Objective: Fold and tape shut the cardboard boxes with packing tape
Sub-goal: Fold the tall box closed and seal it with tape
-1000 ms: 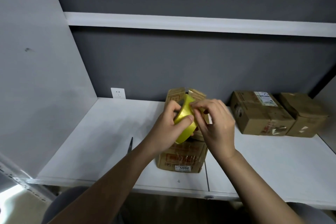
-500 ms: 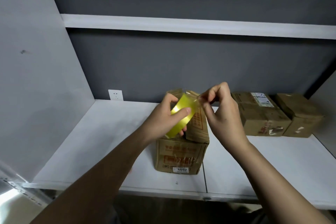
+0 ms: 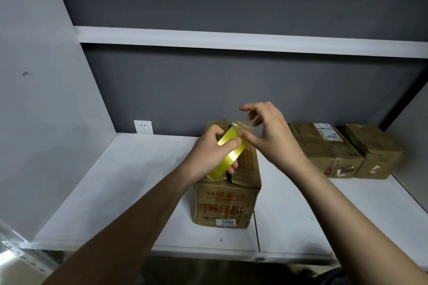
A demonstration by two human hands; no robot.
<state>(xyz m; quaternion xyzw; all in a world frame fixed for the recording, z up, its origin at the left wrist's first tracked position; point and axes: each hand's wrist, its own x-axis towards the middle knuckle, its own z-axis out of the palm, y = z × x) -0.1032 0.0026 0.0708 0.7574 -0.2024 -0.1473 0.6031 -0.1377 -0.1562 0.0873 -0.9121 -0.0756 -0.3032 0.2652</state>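
Box [image 3: 228, 194]: brown corrugated cardboard, oblong, worn, red print, white "4002" label, on white shelf [image 3: 115, 192]. Tape [image 3: 230, 154]: glossy yellow roll, tilted, just above the box top. Left hand [image 3: 209, 154]: curled round the roll, forearm reaching up from below left of box. Right hand [image 3: 268, 133]: above box, pinching the clear tape end, other fingers spread. Two more boxes [image 3: 345, 150]: right of box, against dark wall.
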